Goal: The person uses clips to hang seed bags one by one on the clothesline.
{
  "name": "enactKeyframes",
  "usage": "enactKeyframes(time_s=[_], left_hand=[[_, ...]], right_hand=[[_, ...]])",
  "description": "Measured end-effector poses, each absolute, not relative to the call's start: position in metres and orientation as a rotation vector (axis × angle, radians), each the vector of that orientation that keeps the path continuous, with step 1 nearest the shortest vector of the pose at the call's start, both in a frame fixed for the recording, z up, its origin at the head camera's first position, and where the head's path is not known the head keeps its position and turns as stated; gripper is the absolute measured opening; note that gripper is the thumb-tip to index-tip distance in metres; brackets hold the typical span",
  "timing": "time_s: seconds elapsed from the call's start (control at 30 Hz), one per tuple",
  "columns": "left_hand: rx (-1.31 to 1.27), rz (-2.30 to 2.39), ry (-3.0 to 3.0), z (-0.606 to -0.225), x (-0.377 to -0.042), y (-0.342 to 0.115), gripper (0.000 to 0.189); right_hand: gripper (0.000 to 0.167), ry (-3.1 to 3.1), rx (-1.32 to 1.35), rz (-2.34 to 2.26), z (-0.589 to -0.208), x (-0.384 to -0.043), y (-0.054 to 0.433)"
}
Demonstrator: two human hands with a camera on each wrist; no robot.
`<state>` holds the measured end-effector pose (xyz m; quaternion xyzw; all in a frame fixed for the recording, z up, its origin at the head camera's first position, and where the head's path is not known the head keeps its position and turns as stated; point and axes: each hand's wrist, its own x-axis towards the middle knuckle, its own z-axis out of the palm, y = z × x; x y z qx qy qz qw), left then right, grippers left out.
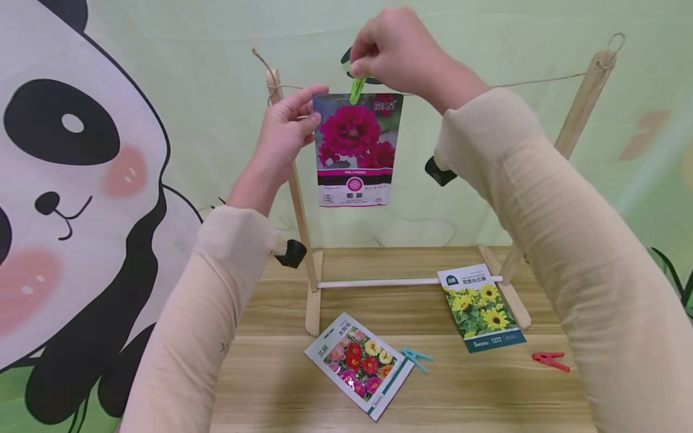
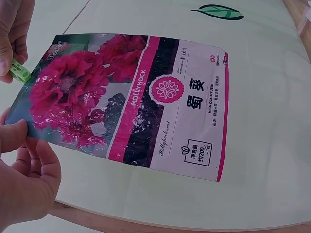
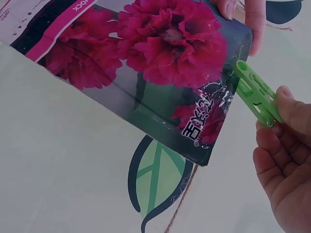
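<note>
A hollyhock seed packet [image 1: 354, 144] with magenta flowers hangs upright at the twine [image 1: 541, 80]. My left hand [image 1: 289, 126] pinches its upper left corner between thumb and fingers, as the left wrist view [image 2: 29, 179] also shows. Above the packet's top edge, my right hand [image 1: 397, 54] pinches a green clothespin [image 1: 357, 90] by its handle end. In the right wrist view the tip of the clothespin [image 3: 255, 94] overlaps the packet's top edge, near its middle.
The twine runs between two wooden posts [image 1: 582, 108] joined by a white rod [image 1: 379, 282]. On the table [image 1: 271, 373] lie a packet with mixed flowers [image 1: 360, 364], a sunflower packet [image 1: 482, 308], a blue clothespin [image 1: 417, 359] and a red clothespin [image 1: 551, 361]. A panda backdrop [image 1: 81, 180] stands behind.
</note>
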<state>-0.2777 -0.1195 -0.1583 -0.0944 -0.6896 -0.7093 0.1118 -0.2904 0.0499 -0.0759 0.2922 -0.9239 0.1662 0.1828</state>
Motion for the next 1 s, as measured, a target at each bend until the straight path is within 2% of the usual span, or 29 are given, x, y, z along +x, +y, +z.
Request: enactKeyframes(time_s=[0.6,1.0], left_hand=[[-0.223,-2.021,-2.029,-0.1601,-0.2798,-0.1154,0.035],[-0.209,-1.993,-2.038,-0.1615,-0.2795,-0.1142,0.035]], right_hand=[[0.03,-2.623,0.84,0.478,-0.0796,-0.2937,0.0495],[0.036,-2.633,0.839,0.505,-0.0823,-0.2948,0.0501]])
